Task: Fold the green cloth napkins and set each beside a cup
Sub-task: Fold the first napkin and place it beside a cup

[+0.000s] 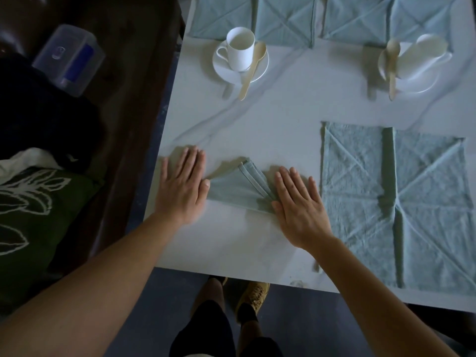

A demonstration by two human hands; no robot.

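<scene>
A folded green napkin point(238, 188), triangular with layered edges, lies on the white marble table point(270, 112) near its front left corner. My left hand point(184, 185) lies flat with straight fingers at the napkin's left tip. My right hand point(300, 206) lies flat on the napkin's right end. A white cup point(240, 48) stands on a saucer with a wooden spoon behind the napkin. A second cup point(427, 51) on a saucer, also with a spoon, stands at the far right. Two unfolded green napkins point(360, 191) point(435, 210) lie spread to the right.
Several more unfolded green napkins point(283, 19) lie along the table's far edge. Left of the table is a dark sofa with a clear plastic box point(69, 57) and a green patterned cushion point(33, 215). My legs and shoes point(253, 295) show below the table's front edge.
</scene>
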